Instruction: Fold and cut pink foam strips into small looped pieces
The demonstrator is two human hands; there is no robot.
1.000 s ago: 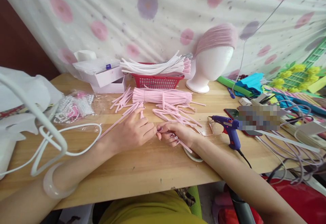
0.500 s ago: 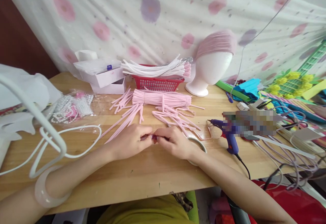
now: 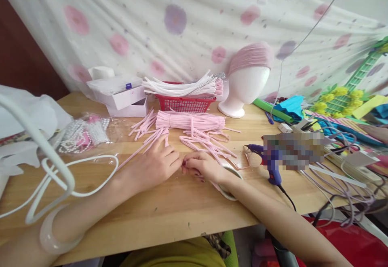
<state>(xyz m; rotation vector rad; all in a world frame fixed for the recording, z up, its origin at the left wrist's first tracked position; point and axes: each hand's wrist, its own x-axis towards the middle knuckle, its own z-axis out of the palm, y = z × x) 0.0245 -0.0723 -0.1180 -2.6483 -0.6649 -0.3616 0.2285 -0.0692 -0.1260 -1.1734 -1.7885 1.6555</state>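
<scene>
My left hand (image 3: pixel 159 162) is over the table at the near ends of loose pink pipe cleaners (image 3: pixel 151 136). Its fingers are apart and bent, the index finger reaching furthest forward, and nothing shows in them. Beside it, my right hand (image 3: pixel 202 166) has its fingers curled together; whatever they may hold is hidden. More loose pink pipe cleaners (image 3: pixel 209 142) lie just beyond the right hand. A tied bundle of pink pipe cleaners (image 3: pixel 190 121) rests behind both hands. Partly under my right wrist lies a pale ring, like a tape roll (image 3: pixel 239 172).
A red basket (image 3: pixel 184 104) holds white and pink pipe cleaners. A foam head (image 3: pixel 247 87) wears a pink covering. To the right lie a blue glue gun (image 3: pixel 274 170) and tangled cords. Bagged beads (image 3: pixel 85 133), white boxes (image 3: pixel 127 99) and a looping white cable (image 3: pixel 80 192) occupy the left.
My hands were together at the fingertips; now they are apart. The left has moved forward towards the loose pink pipe cleaners and its fingers have spread. The right stays curled nearby.
</scene>
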